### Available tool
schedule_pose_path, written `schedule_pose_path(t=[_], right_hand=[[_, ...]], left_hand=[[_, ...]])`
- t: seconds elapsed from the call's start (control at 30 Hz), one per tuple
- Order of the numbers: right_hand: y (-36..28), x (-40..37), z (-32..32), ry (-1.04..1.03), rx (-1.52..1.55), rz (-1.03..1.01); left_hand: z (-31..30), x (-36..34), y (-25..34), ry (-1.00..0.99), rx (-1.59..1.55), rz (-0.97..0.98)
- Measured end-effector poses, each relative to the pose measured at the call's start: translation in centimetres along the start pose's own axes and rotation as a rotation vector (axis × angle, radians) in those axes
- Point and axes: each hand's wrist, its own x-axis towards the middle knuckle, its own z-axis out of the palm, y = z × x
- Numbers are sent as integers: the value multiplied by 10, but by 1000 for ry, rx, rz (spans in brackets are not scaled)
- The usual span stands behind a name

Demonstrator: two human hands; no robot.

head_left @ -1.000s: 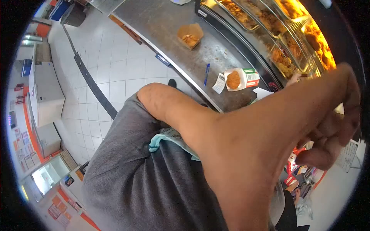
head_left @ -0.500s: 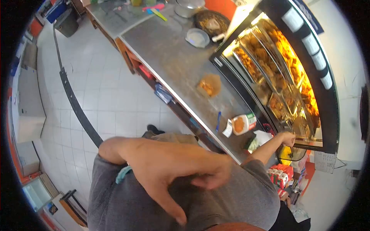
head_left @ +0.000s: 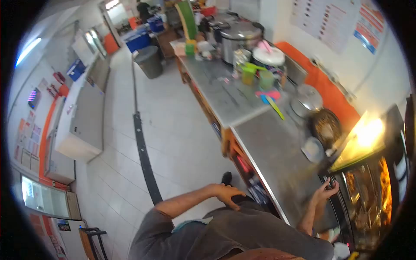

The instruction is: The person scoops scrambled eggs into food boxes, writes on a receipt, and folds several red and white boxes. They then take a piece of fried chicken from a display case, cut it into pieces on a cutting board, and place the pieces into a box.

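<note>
My left hand rests low against my dark clothing near the hip, its fingers apart and nothing in it. My right hand is at the near lower edge of the lit food warmer, fingers curled around a small dark piece. Blur keeps me from telling whether that piece belongs to the warmer's frame. Behind the warmer's glass, glowing orange food shows faintly. Beyond my right hand, a pale bowl sits on the metal counter, beside a dark pan with brown food.
A lidded silver pot and a yellow-green utensil lie farther along the counter. Large cookers stand at the back. On the left, a grey bin and a white chest freezer stand on the tiled floor, crossed by a black strip.
My view has swung up and left, bringing the room's far end in. My left hand has moved from before my torso to my hip. My right hand has left the warmer's lower right corner.
</note>
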Motion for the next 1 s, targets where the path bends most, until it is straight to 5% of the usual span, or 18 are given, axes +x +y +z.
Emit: schedule_pose_path(t=[0.07,0.2,0.37,0.47,0.63,0.7,0.8,0.9,0.97,1.0], right_hand=[[-34,-29,68,-323,158,9],[-108,-120,245,-506,395,272],[-270,-189,391,-940,696,177],[-357,-218,442,-1240,782,86],[-418,-326,541,-1649,870,408],[-439,-351,585,-1833,714,55],[-493,-366,663,-1576,694,13],[-557,-388,780,-1479,445,-265],[-616,-390,865,-1477,353,-419],[-648,-397,904,-1483,325,-463]], left_hand=[[-22,4,-77,294,47,-320],[-111,-65,-171,561,-264,-349],[-238,-152,-279,897,-150,-434],[-331,-185,-362,881,-135,-603],[-533,-241,-540,754,6,-893],[-622,-263,-608,862,167,-936],[-738,-288,-694,1020,190,-944],[-814,-299,-817,1247,-111,-1010],[-833,-277,-940,1219,-542,-681],[-830,-275,-941,1213,-561,-678]])
